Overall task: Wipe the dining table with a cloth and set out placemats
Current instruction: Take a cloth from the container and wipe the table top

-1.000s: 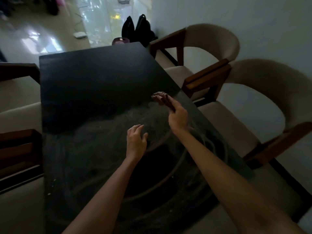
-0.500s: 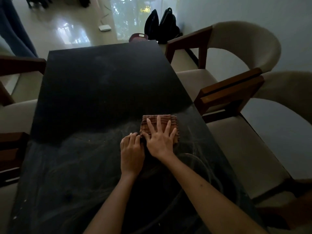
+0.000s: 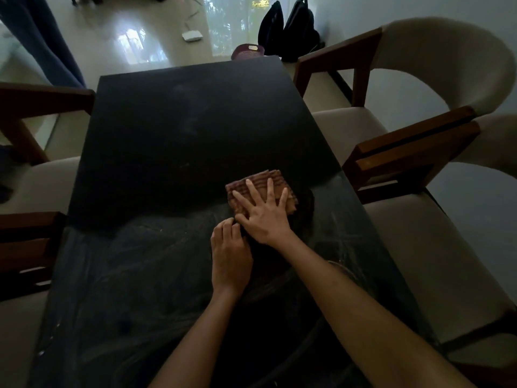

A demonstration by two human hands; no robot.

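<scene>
A folded brown striped cloth (image 3: 264,180) lies on the black dining table (image 3: 179,130), right of its middle. My right hand (image 3: 263,211) presses flat on the cloth with its fingers spread and straight. My left hand (image 3: 230,253) lies just beside it on the tabletop, its fingers curled at the cloth's near-left corner, which the hands hide. The near half of the table shows pale streaked smears; the far half is plain and dark. No placemat shows on the table.
Cream chairs with wooden arms (image 3: 414,152) stand along the right side, and others (image 3: 30,180) along the left. Beyond the far edge are a round maroon item (image 3: 247,51), two black bags (image 3: 291,26), and a white box (image 3: 192,35) on the glossy floor.
A second ago my right hand held the bunched cloth in the air and my left hand hovered open. Both came down; the cloth now lies flat under my right palm.
</scene>
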